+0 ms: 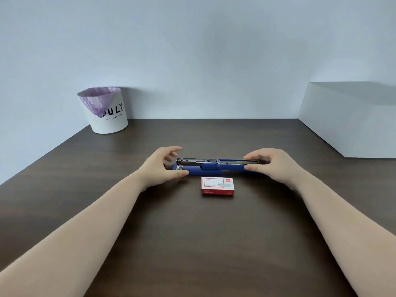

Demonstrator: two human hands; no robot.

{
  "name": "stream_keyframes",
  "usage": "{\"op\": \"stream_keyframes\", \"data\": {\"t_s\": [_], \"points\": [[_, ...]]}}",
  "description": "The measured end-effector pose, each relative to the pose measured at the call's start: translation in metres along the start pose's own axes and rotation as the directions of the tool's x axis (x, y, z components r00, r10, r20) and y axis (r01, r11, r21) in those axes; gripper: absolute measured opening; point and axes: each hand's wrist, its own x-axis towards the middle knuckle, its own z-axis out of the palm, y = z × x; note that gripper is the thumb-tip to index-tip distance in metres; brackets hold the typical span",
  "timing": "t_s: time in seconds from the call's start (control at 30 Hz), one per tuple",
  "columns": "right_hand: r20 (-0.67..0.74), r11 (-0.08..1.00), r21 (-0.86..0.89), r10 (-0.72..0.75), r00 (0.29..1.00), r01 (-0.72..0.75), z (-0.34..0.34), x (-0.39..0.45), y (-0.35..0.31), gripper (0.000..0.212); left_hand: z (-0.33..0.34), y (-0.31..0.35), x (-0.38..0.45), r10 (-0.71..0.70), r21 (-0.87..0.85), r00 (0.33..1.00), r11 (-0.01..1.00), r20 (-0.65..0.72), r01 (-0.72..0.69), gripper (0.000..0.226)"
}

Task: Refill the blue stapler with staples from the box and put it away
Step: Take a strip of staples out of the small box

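Blue stapler (211, 168) swung fully open and lying flat across the dark wooden desk (192, 243), metal staple channel up, stretched between both hands; left hand (165, 166) loosely curled at the base end, thumb touching the blue edge, fingers apart; right hand (272, 163) pinching the far lid end between thumb and fingers; red-and-white staple box (217, 185) closed, just nearer than the stapler, between the forearms; white bin (106, 110) with purple liner far back left

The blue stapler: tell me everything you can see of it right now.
The blue plastic-and-metal stapler lies lengthwise across the dark wooden table, just behind the red-and-white staple box. It is swung open flat: the silvery metal staple channel faces up, blue base at left, blue top cover at right. The left hand fingers touch its left end; the right hand pinches its right end.
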Motion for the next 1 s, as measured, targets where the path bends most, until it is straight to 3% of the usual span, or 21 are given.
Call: {"op": "stream_keyframes", "data": {"t_s": [0.07, 0.13, 0.2, 0.27, 0.37, 0.43, 0.53, 0.67, 0.87, 1.0], "points": [[-0.055, 0.999, 0.039, -0.001, 0.998, 0.003, -0.001, -0.003, -0.002, 0.024, 0.005, 0.007, -0.005, 0.051, 0.025, 0.975, 0.999, -0.215, -0.047, 0.049], [-0.123, 0.999, 0.025, -0.023, 0.992, 0.026, -0.004, -0.005, -0.007, 0.021, 0.012, 0.017, -0.013, 0.099, 0.043, 0.935, 0.995, -0.339, -0.09, 0.03], [-0.169, 0.996, -0.048, -0.077, 0.983, 0.07, -0.005, -0.008, -0.015, 0.014, 0.019, 0.031, -0.021, 0.137, 0.034, 0.946, 0.991, -0.294, -0.133, 0.022], [-0.168, 0.989, -0.09, -0.133, 0.977, 0.119, -0.003, -0.012, -0.023, 0.009, 0.023, 0.045, -0.025, 0.219, 0.101, 0.968, 0.973, -0.126, -0.207, 0.033], [-0.059, 0.981, -0.103, -0.171, 0.983, 0.165, 0.006, -0.017, -0.03, 0.003, 0.028, 0.06, -0.027, 0.255, 0.247, 0.953, 0.924, 0.167, -0.29, 0.061], [0.023, 0.977, -0.123, -0.172, 0.985, 0.174, 0.011, -0.019, -0.032, 0.005, 0.034, 0.062, -0.026, 0.246, 0.302, 0.94, 0.901, 0.237, -0.312, 0.07], [0.107, 0.977, -0.139, -0.146, 0.984, 0.16, 0.017, -0.019, -0.031, 0.012, 0.041, 0.058, -0.025, 0.259, 0.303, 0.942, 0.899, 0.213, -0.316, 0.061], [0.2, 0.972, -0.164, -0.135, 0.971, 0.169, 0.023, -0.017, -0.03, 0.016, 0.041, 0.05, -0.023, 0.272, 0.182, 0.949, 0.937, 0.158, -0.299, 0.04], [0.236, 0.979, -0.131, -0.122, 0.964, 0.156, 0.028, -0.014, -0.029, 0.017, 0.042, 0.047, -0.022, 0.22, -0.028, 0.967, 0.976, 0.127, -0.218, 0.042], [0.249, 0.984, -0.111, -0.108, 0.962, 0.139, 0.031, -0.013, -0.029, 0.015, 0.041, 0.048, -0.024, 0.191, -0.052, 0.975, 0.981, 0.118, -0.186, 0.044]]}}
